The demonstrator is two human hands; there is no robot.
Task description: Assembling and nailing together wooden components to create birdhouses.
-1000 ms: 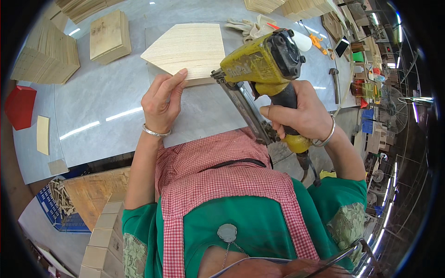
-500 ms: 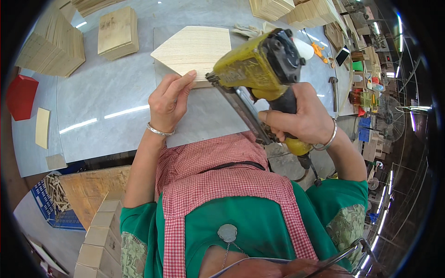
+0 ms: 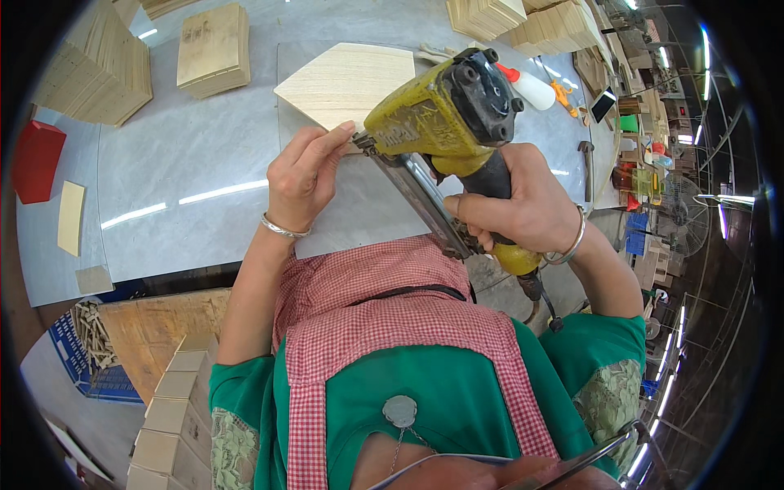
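Observation:
A pale wooden board [image 3: 351,77] with a pointed left end lies on the grey tabletop in front of me. My left hand [image 3: 304,175] pinches its near edge, thumb and forefinger close together at the left part of that edge. In my right hand [image 3: 535,200] is a worn yellow and black nail gun [image 3: 425,114], fingers wrapped round its dark grip. The gun's nose reaches the board's near edge, right beside my left fingertips. Its body covers the board's right near part, so I cannot tell whether the nose touches the wood.
Stacks of wooden pieces [image 3: 214,49] stand at the far left, with more stacks [image 3: 486,18] at the far right. A red block [image 3: 37,162] and a thin pale strip [image 3: 71,219] lie leftward. Beyond the gun are a white bottle [image 3: 535,90], orange-handled scissors [image 3: 563,96] and a hammer [image 3: 586,159].
The nail gun has shifted a little left along the board's near edge, closer to my left fingertips. My left hand keeps its pinch. The view has shifted slightly.

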